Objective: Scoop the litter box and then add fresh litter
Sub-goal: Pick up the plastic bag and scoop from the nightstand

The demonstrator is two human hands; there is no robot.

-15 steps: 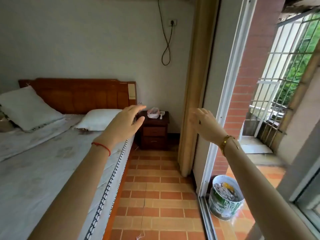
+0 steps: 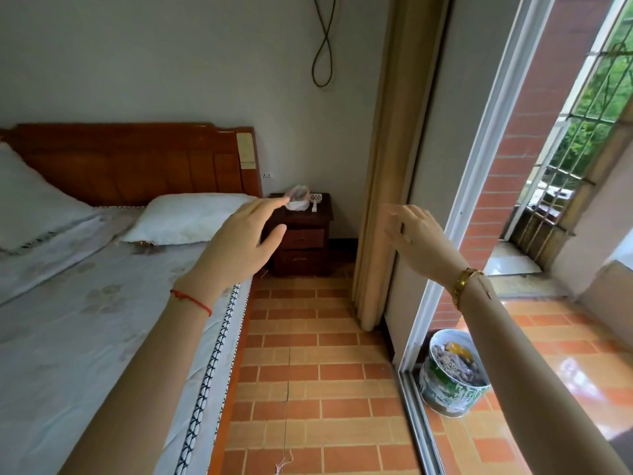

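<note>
Left hand [image 2: 239, 241] is nearer the small white plastic litter scoop [image 2: 315, 201]
Spread flat and empty, it points at the dark wooden nightstand [image 2: 303, 238], where the scoop lies just right of a crumpled clear plastic bag [image 2: 297, 202], handle seemingly towards me. Right hand [image 2: 414, 231], also loose and empty, is off by the beige curtain [image 2: 383, 166].

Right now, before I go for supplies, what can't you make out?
- Litter box: not in the head view at all.
- Crinkled clear plastic bag on the dark wooden nightstand: contents too small to tell; the left hand overlaps its edge.
- Small white slotted tool beside it: too small to confirm it is a scoop.
- Green-and-white round bucket by the sliding door: grey and yellow contents unidentifiable.
</note>
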